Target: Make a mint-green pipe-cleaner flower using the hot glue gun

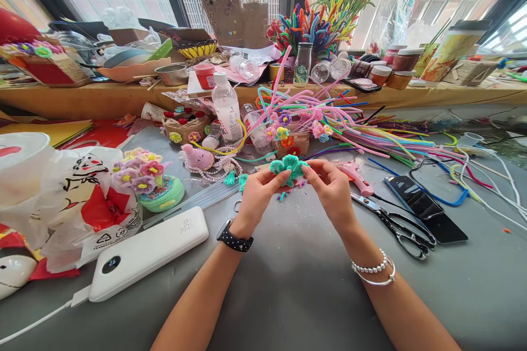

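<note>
While the bare left hand (258, 196) pinches a turquoise-green, fuzzy, petalled flower (290, 163) between thumb and fingers, the bare right hand (332, 191) grasps its right side. Both hold it above the smooth grey table (288, 290), whose far edge carries heaped multicoloured fuzzy stems (373, 137).

I noted a watch (224, 229), its black strap (239, 242) white-dotted, at the left wrist (242, 225); the right wrist (357, 242) bore a silvery beaded bracelet (373, 270) and slim bangle (377, 284).
</note>
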Tool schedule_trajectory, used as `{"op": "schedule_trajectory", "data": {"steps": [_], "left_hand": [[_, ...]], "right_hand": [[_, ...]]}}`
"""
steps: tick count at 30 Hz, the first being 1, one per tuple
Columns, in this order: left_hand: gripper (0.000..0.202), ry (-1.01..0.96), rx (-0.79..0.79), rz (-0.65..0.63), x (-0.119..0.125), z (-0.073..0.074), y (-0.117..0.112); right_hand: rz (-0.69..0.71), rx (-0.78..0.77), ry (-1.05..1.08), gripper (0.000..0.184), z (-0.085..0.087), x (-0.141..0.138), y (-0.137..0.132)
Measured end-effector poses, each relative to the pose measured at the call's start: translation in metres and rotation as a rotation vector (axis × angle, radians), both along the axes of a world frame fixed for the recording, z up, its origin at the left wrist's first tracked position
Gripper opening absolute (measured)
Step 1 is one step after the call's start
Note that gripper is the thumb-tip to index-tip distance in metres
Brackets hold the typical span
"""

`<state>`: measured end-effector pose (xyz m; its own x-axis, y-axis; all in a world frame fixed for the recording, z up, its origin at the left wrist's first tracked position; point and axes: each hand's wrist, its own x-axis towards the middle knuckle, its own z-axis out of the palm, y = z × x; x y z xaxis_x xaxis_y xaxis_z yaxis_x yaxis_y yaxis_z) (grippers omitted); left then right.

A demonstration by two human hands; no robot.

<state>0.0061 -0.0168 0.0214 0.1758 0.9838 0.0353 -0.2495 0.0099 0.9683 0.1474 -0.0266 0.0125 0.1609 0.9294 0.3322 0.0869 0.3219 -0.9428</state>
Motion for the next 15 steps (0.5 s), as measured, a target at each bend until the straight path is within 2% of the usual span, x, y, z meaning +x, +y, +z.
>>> {"op": "schedule_trajectory", "data": {"steps": [15], "left_hand": [[0.028,0.064,0.036,-0.005,-0.0008,0.0009,-0.0006]], "right_hand": [[0.012,-0.002,0.013,0.019,0.003,-0.0001,-0.0009]]}}
